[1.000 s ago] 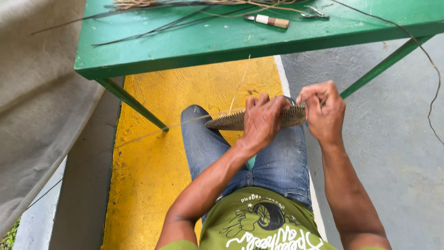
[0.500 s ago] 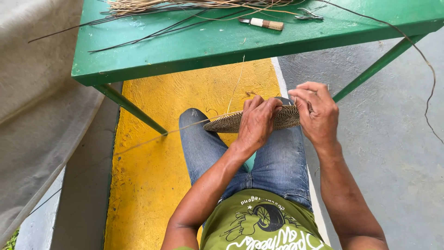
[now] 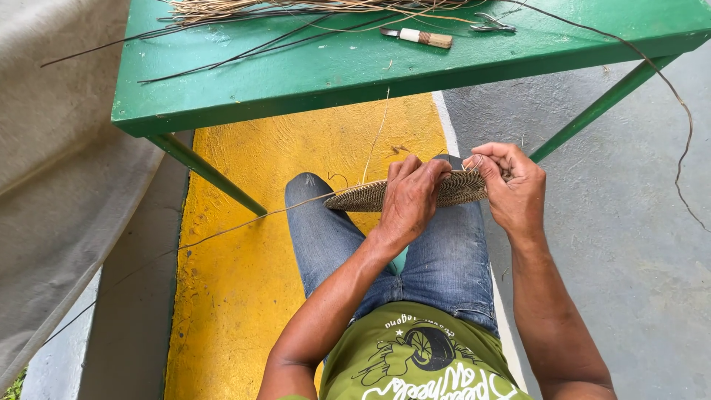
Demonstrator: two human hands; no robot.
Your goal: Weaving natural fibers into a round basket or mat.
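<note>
Both hands are busy over the lap: the left hand [image 3: 409, 198] is curled down over the near edge of a flat woven disc [image 3: 370, 197], fingers closed on it and covering its middle, so only the left part and a strip on the right show. Right hand [image 3: 511, 185] sits just beside it at the disc's right rim, fingers pinched together on what looks like a thin pale strand [image 3: 474, 161] looping up from the weave, though it's too fine to say exactly how it's gripped. So the woven piece lies between and under the two hands, resting roughly level above the knees of the blue jeans [image 3: 444, 259]. One long fibre [image 3: 244, 222] trails off the disc's left tip and runs out over the yellow floor strip [image 3: 237, 296]. Past the hands stands a green table [image 3: 311, 74] with a bundle of dry straw-coloured fibres [image 3: 296, 9] along its far edge, a few dark thin rods [image 3: 222, 59], a small knife with a wrapped handle [image 3: 418, 36] and some little metal pliers or snips [image 3: 490, 24]. Grey floor [image 3: 629, 222] to the right, grey tarp [image 3: 52, 148] on the left.
</note>
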